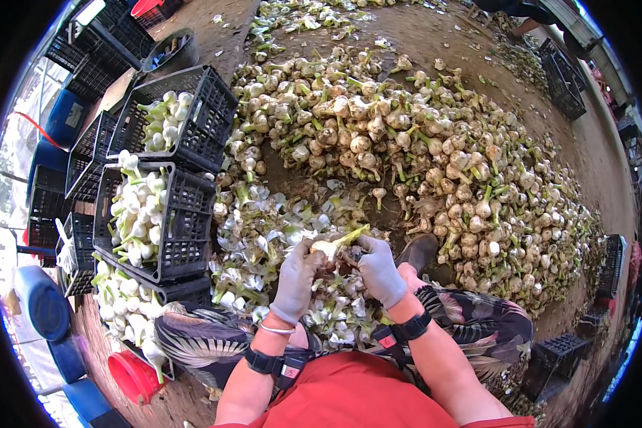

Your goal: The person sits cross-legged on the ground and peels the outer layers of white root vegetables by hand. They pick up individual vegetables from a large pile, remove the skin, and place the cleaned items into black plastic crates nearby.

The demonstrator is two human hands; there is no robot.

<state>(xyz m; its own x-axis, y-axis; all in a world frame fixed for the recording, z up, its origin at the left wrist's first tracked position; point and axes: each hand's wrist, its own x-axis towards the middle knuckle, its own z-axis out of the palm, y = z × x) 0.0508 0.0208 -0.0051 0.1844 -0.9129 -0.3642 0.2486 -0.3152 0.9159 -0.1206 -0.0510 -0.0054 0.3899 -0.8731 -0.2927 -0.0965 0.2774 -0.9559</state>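
Note:
My gloved left hand [295, 281] is closed around the bulb end of a garlic bulb [325, 248] with a short green stem. At the stem side, my gloved right hand [379, 270] pinches dark, dirty outer skin beside the bulb. Below and between both hands lies a heap of peeled garlic skins [267, 235]. A large pile of unpeeled, soil-stained garlic bulbs [364, 123] spreads in front and to the right. Cleaned white garlic bulbs [139, 214] fill a black plastic crate [187, 224] at my left.
Another black crate [206, 117] with cleaned bulbs stands beyond it; more cleaned bulbs [128, 305] lie nearer me. A red bucket [135, 377], blue barrels [45, 305] and a dark bucket [171, 53] are at the left. A person's leg [525, 27] shows at the top right.

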